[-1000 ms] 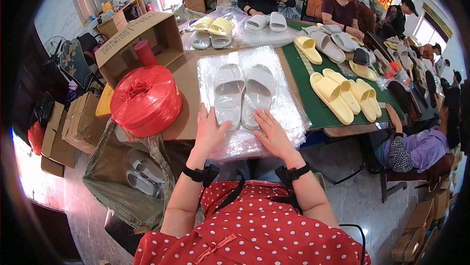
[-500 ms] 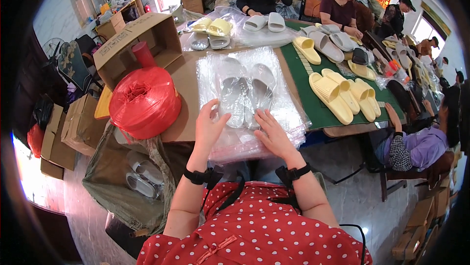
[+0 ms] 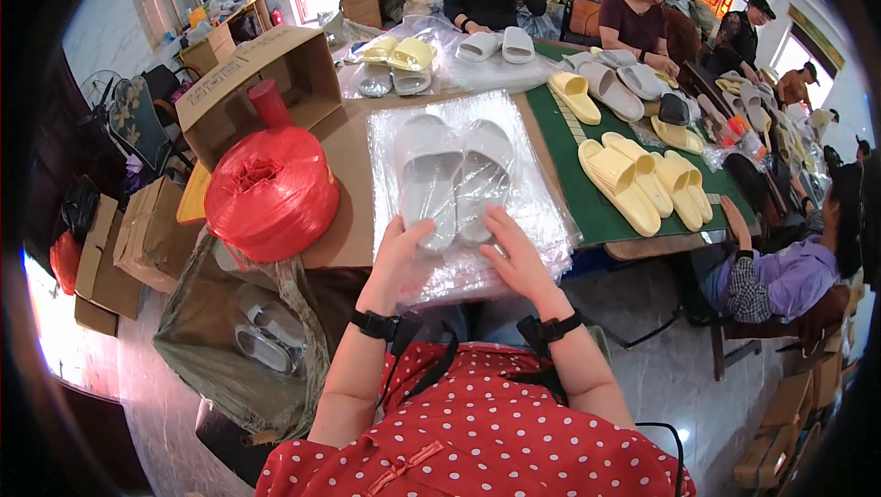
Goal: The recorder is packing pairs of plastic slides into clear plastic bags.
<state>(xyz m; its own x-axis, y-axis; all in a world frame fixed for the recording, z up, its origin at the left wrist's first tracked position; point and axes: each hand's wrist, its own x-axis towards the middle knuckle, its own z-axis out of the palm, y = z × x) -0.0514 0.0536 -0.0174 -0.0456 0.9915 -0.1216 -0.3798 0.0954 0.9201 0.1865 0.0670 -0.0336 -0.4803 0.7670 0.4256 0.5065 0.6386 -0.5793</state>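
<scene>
A pair of light grey slippers lies side by side inside a clear plastic bag, toes away from me. Under it is a stack of clear plastic bags on the table's near edge. My left hand rests at the heel of the left slipper, thumb and fingers apart, touching the plastic. Beside the right slipper's heel, my right hand lies on the plastic with its fingers stretched out. Neither hand grips anything.
A roll of red plastic twine and an open cardboard box stand at left. Yellow slippers lie on a green mat at right. Below left, a sack holds bagged grey slippers. Co-workers sit around the table.
My left hand has moved down toward the slippers' heels and my right hand slightly inward. The plastic over the slippers now lies flatter, with less glare.
</scene>
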